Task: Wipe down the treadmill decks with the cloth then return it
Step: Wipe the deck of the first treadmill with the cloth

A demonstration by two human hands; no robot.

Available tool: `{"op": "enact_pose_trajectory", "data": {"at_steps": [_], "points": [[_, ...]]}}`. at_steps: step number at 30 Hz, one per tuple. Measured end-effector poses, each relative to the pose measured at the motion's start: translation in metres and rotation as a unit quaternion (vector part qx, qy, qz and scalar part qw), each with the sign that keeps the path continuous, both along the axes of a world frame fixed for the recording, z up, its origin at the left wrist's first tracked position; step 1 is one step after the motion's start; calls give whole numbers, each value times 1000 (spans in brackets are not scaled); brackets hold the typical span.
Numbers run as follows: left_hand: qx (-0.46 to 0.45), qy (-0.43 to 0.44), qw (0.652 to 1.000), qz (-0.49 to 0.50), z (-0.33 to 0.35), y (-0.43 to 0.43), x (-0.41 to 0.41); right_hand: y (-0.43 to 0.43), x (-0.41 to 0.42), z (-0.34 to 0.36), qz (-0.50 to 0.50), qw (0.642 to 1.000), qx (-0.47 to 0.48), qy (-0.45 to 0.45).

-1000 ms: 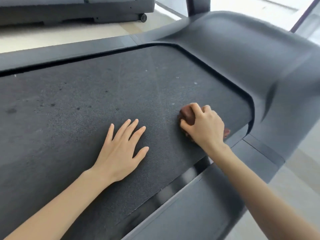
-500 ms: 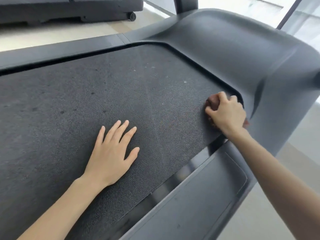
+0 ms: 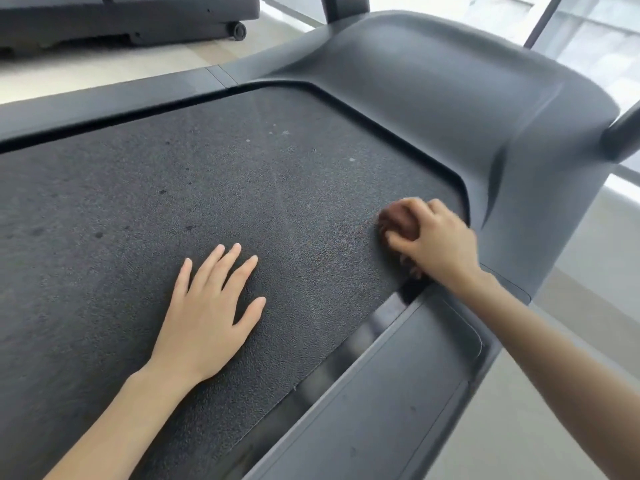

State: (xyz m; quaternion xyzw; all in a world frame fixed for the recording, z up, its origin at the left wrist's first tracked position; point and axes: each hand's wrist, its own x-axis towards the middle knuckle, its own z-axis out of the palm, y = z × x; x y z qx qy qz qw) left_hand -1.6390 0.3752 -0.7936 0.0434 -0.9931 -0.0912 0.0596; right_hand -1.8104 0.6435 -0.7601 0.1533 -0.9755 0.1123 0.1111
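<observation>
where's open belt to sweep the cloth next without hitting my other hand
Widest bare belt runs left from the cloth toward the far side rail, beyond the left hand. Another bare strip lies between both hands. Tightest spot: the right hand sits against the motor hood curve and the near rail.

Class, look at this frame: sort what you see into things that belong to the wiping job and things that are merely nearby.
Belongs to the job:
- bunched brown cloth, gripped by the right hand
- dark textured treadmill belt, speckled with spots
- left hand, flat on the belt

Merely nearby:
- second dark treadmill base with a small wheel, across the pale floor
- window glass
</observation>
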Motion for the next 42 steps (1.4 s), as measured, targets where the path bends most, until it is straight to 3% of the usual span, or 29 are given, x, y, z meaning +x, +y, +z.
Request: {"op": "enact_pose_trajectory", "data": {"at_steps": [3, 5, 8, 12, 15, 18, 24, 31, 35, 42], "points": [[-4, 4, 1000, 2, -1, 0, 0, 2, -23, 0, -97, 995, -22, -14], [-1, 7, 1000, 2, -2, 0, 0, -8, -11, -4, -99, 995, -6, 0], [5, 11, 1000, 1, -2, 0, -1, -14, 32, -6, -5, 1000, -11, 20], [-4, 9, 1000, 0, -1, 0, -1, -11, 53, 12, 103, 994, -26, -34], [-6, 8, 1000, 3, -1, 0, 0, 5, 38, 32, 53, 993, -103, 25], [-7, 8, 1000, 0, -2, 1, 0, 42, 22, 38, -37, 993, -84, 75], [-8, 15, 1000, 1, -2, 3, -1, 60, 26, 13, -142, 990, 4, 4], [16, 2, 1000, -8, 6, 4, 6, -20, 144, 8, -18, 1000, -2, 25], [18, -21, 998, -65, 8, 6, 38, -39, 194, 9, 87, 996, -18, 6], [18, -24, 995, -98, 7, -8, 86, -23, 200, 17, -64, 997, -37, 7]]}}
